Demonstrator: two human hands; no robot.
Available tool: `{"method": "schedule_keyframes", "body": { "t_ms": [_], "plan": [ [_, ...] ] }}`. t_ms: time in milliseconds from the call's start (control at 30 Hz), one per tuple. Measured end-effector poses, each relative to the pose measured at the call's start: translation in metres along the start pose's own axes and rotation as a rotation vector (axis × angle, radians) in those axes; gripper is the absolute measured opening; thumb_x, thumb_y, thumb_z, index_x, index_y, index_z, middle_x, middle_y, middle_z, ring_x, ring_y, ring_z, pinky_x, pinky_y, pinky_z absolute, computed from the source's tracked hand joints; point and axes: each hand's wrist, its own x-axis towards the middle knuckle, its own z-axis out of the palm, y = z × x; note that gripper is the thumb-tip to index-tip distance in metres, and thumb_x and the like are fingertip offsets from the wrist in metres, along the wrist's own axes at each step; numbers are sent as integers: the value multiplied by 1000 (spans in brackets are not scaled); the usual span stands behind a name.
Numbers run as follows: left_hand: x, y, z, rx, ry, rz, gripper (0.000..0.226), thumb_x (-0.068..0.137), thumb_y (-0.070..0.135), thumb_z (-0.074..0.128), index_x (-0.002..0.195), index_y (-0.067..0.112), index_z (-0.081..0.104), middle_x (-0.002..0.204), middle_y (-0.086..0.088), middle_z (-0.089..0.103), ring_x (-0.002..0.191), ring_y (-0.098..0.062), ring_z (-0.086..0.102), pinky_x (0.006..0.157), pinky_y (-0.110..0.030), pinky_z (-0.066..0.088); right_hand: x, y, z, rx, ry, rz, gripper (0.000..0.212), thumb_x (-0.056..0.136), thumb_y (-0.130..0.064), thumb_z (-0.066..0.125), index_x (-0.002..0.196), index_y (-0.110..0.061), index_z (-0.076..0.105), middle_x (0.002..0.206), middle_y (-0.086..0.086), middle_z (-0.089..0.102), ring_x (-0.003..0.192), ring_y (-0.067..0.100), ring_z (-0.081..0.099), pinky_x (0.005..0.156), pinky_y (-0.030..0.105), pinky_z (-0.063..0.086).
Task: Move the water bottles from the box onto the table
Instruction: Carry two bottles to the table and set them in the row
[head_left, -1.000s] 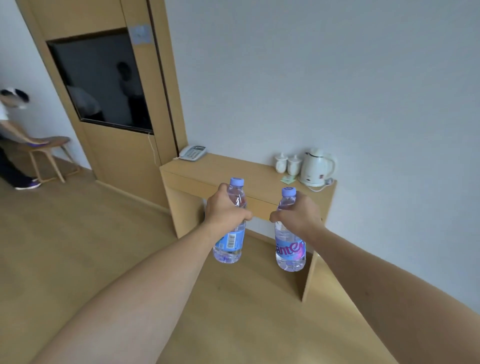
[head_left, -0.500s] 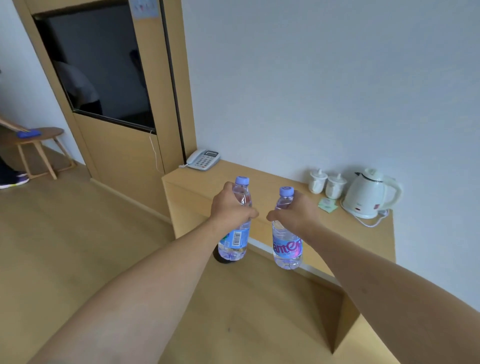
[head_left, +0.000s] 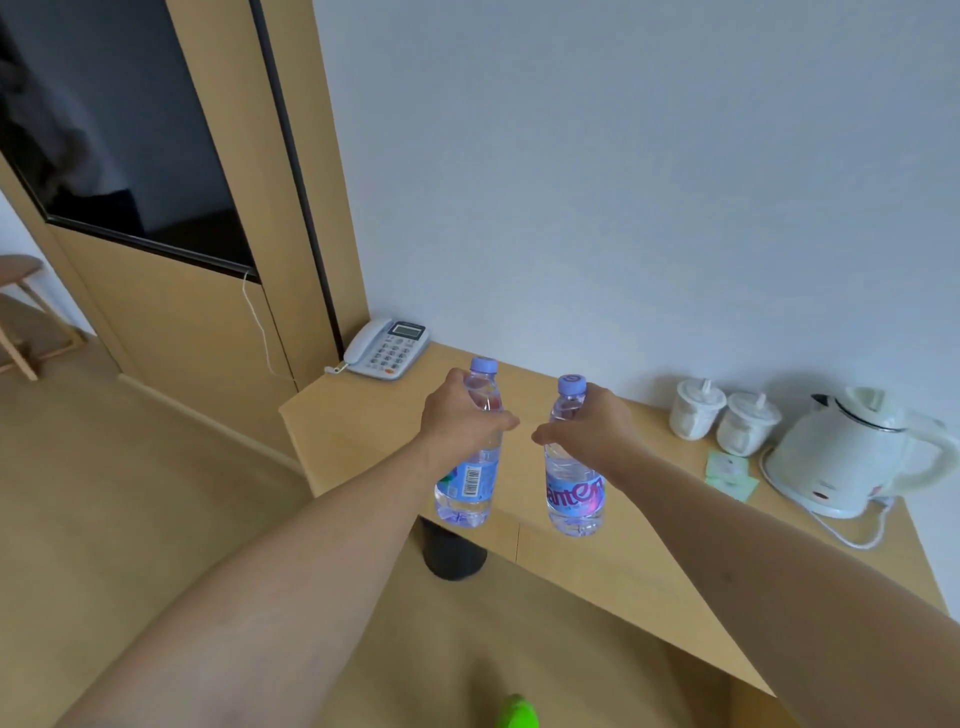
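- The light wooden table (head_left: 639, 582) stands against the grey wall, its near front edge running from the left corner below the telephone down to the lower right; the broad stretch of top between the telephone and the cups is bare wood.
- Both bottles are held in the air over that near front edge, upright, close beside each other but apart.
- The left hand (head_left: 460, 423) wraps round the upper body of the clear plastic water bottle with a blue label and lilac cap (head_left: 470, 467); a barcode on the label faces the camera.
- The right hand (head_left: 592, 431) wraps round the shoulder of the second clear plastic water bottle with a pink-and-blue label and lilac cap (head_left: 574, 478); pink lettering reads roughly "ante", the rest hidden by the curve.
- Two bottles in all, one per hand.
- At the far left corner of the table sits one white push-button telephone (head_left: 387, 347), right at the edge.
- On the right side stand two white lidded cups (head_left: 724, 418) just beside each other, one white electric kettle (head_left: 857, 452) with its cord trailing forward, and small pale green packets (head_left: 730, 475) lying flat between cups and kettle; their count is unclear.
- Under the table, below the left bottle, stands one dark round bin (head_left: 452, 556).
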Motion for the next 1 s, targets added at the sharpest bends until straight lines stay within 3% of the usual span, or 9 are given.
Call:
{"method": "schedule_keyframes", "body": {
  "t_ms": [100, 433, 600, 767, 900, 1000],
  "plan": [
    [76, -16, 15, -2, -1, -20, 56, 59, 27, 85, 106, 24, 57, 99, 9, 68, 89, -7, 67, 69, -26, 53, 76, 10, 18, -8, -5, 24, 42, 57, -31, 85, 89, -19, 61, 86, -1, 66, 75, 18, 65, 59, 27, 48],
    [272, -25, 45, 134, -148, -136, 38, 56, 14, 83, 89, 20, 64, 89, 4, 70, 79, -15, 66, 67, -25, 52, 273, 17, 37, -30, 39, 157, 47, 52, -31, 86, 90, -25, 58, 87, -5, 63, 77, 13, 62, 64, 28, 50],
    [334, -39, 62, 236, -230, -132, 43, 54, 19, 82, 93, 20, 65, 94, 2, 72, 87, -20, 69, 76, -31, 56, 324, 24, 51, -116, 43, 199, 51, 46, -35, 88, 86, -26, 59, 81, -7, 62, 75, 13, 62, 62, 27, 49],
    [380, -52, 76, 222, -254, -113, 38, 51, 26, 80, 85, 26, 63, 84, 8, 70, 78, -15, 66, 64, -25, 52, 356, 30, 66, -221, 72, 253, 56, 43, -39, 90, 87, -27, 57, 78, -10, 60, 75, 17, 62, 58, 25, 44],
    [413, -67, 83, 212, -277, -73, 34, 57, 25, 83, 79, 30, 58, 68, 23, 65, 62, 4, 60, 49, -11, 40, 378, 32, 80, -201, 167, 339, 48, 45, -35, 89, 80, -26, 57, 74, -10, 59, 69, 13, 59, 56, 25, 45],
    [435, -78, 88, 230, -287, -55, 34, 57, 26, 83, 84, 26, 62, 75, 15, 68, 71, -5, 65, 58, -19, 48, 393, 34, 90, -137, 225, 391, 46, 48, -33, 91, 75, -28, 55, 74, -11, 60, 73, 16, 60, 60, 27, 45]
  ]
}}
